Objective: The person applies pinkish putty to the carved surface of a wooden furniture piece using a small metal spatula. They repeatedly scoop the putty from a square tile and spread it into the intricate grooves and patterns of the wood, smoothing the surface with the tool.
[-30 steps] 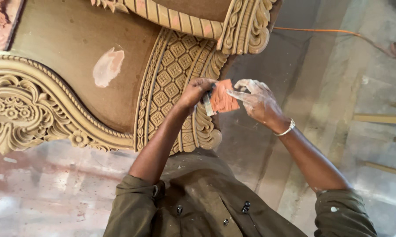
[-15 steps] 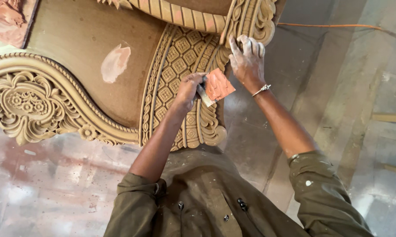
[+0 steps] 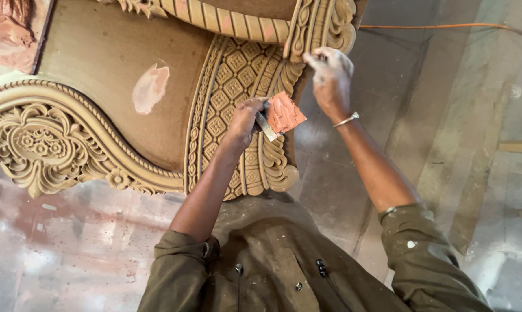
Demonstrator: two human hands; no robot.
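Left hand (image 3: 245,120) curled shut round handle of a small flat metal putty knife (image 3: 267,126), blade loaded w/ reddish-orange filler paste (image 3: 284,112). Knife sits centre of scene, just right of the diamond-lattice carved band (image 3: 229,86), over the scrolled edge of the big tan carved wooden furniture panel (image 3: 93,121). Blade tilted, paste side up; contact w/ wood not clear.

Right hand (image 3: 330,78) farther off and to the right, dusted pale w/ powder, fingers bunched together at the tips, pressed against the scrolled carved border (image 3: 321,29) nr the far right corner of the panel. Whether fingertips pinch a dab of filler: cannot tell. Thin silver bangle (image 3: 346,120) on right wrist. The 2 hands near each other but apart, not touching.

Panel: smooth flat centre w/ a pale pinkish filler patch (image 3: 151,86) left of the lattice band; ornate floral scroll carving (image 3: 38,144) at far left; ribbed moulding (image 3: 226,17) along far edge.

Olive-green long-sleeve shirt (image 3: 272,266) at near edge, sleeves pushed up both forearms, specks of pale dust on cloth. Grey concrete floor (image 3: 446,144) to the right, stained reddish at near left. Thin orange cable (image 3: 434,26) across floor at far right.
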